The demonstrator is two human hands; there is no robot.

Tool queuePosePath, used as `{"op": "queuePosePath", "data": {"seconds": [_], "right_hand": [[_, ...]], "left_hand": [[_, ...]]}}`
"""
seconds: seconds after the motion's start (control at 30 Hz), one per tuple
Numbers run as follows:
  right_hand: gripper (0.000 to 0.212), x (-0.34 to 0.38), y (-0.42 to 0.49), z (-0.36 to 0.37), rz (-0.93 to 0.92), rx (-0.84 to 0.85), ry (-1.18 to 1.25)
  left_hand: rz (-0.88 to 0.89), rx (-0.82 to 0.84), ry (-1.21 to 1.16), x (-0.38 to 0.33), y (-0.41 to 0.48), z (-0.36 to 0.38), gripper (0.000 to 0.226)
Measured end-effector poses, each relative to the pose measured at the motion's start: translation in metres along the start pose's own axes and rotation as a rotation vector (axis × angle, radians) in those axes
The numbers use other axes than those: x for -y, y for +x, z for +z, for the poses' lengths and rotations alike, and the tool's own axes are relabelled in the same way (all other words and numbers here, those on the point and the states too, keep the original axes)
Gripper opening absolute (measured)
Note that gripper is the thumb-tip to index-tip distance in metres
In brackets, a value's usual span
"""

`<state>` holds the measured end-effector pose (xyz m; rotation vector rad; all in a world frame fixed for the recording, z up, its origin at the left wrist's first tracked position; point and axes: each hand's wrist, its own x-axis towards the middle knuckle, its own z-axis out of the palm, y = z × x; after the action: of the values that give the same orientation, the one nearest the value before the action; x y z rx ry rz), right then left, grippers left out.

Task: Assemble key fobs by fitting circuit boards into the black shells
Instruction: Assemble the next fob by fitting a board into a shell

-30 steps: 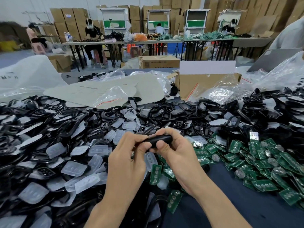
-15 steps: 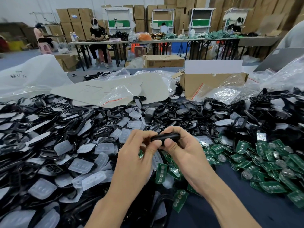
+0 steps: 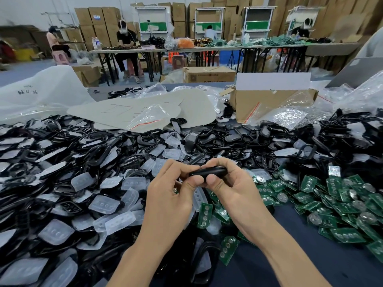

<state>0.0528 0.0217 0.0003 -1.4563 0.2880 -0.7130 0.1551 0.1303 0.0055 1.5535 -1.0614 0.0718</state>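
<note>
Head view. Left hand [image 3: 172, 195] and right hand [image 3: 232, 191] meet at the fingertips, each pinching one end of a closed-looking black shell [image 3: 209, 171] between thumb and curled fingers, edge-on to the camera. Whether a board sits squarely inside cannot be told. Uneven squeezing could leave the seam gaping or pinch a tilted board. A slip would drop it among the loose shells [image 3: 83, 154] left of the left hand, or onto the circuit boards [image 3: 331, 195] right of the right hand.

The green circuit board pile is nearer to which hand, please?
Right. The right hand is beside the green circuit board pile; the left hand is farther off, by the clear button pads.
</note>
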Motion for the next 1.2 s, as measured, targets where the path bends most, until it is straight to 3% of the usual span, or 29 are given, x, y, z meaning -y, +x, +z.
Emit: {"op": "queuePosePath", "data": {"seconds": [0.17, 0.47, 0.53, 0.63, 0.73, 0.8, 0.93, 1.03, 1.2], "right_hand": [[0.040, 0.000, -0.002, 0.001, 0.000, -0.003, -0.036], [0.030, 0.000, 0.001, -0.001, -0.021, -0.020, -0.058], [0.017, 0.001, 0.000, 0.003, -0.019, -0.014, 0.086], [0.038, 0.001, 0.000, 0.011, 0.084, 0.001, 0.527], [0.055, 0.002, -0.001, 0.020, 0.243, -0.009, 0.738], [0.059, 0.001, -0.001, 0.022, 0.321, -0.021, 0.794], [0.047, 0.000, 0.001, 0.021, 0.323, -0.020, 0.862], [0.049, -0.005, 0.002, 0.024, 0.337, -0.072, 0.801], [0.051, -0.007, 0.001, 0.025, 0.340, -0.101, 0.816]], "left_hand": [[0.006, -0.008, 0.034, 0.000, 0.000, -0.002, 0.009], [0.047, 0.035, 0.061, 0.002, 0.001, 0.000, 0.018], [0.067, -0.006, 0.055, 0.002, 0.001, 0.001, 0.019], [0.047, -0.089, 0.012, 0.002, 0.002, 0.002, 0.016], [0.046, -0.104, 0.012, 0.003, 0.000, 0.003, 0.018], [0.056, -0.079, 0.020, 0.005, -0.002, 0.005, 0.023], [0.154, -0.073, 0.204, 0.012, -0.002, 0.008, 0.021], [0.206, -0.080, 0.257, 0.013, -0.003, 0.013, 0.027], [0.133, -0.074, 0.282, 0.013, -0.005, 0.015, 0.032]]}}
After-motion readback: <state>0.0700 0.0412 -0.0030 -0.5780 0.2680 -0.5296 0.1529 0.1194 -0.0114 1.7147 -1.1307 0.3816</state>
